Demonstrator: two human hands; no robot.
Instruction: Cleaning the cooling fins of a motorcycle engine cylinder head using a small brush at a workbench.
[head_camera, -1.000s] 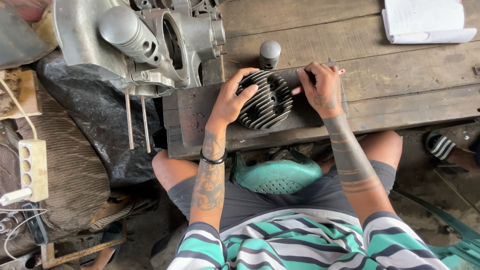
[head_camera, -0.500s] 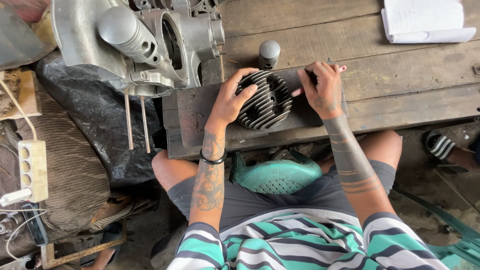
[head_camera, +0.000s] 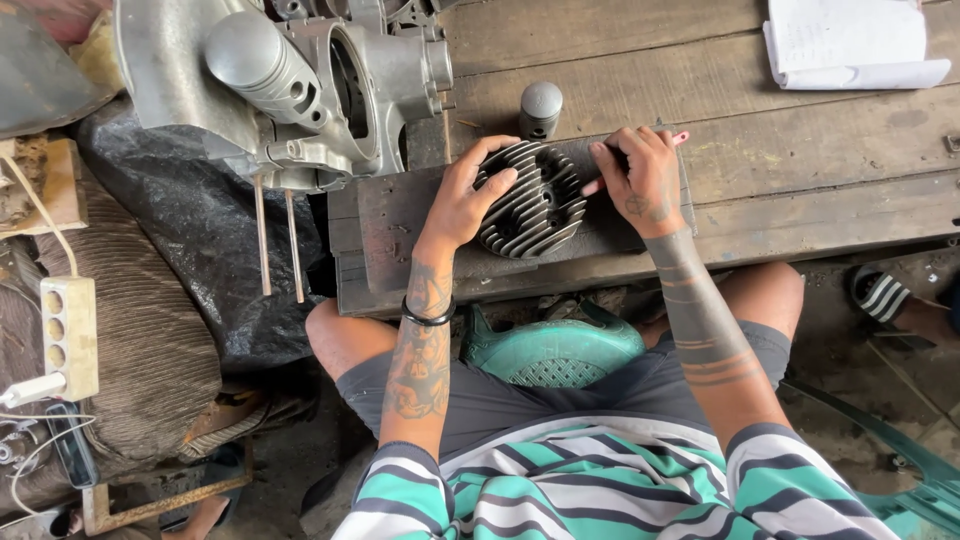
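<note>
Your left hand (head_camera: 462, 200) clasps the finned metal head (head_camera: 530, 200) lying flat on the dark block (head_camera: 390, 230) at the tabletop (head_camera: 800, 150) edge; right hand (head_camera: 645, 180) pinches a thin tool. It looks heavy, rigid, sharp-finned: hold its rim

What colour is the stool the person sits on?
Teal green plastic stool, seen between the thighs in the head view.
</note>
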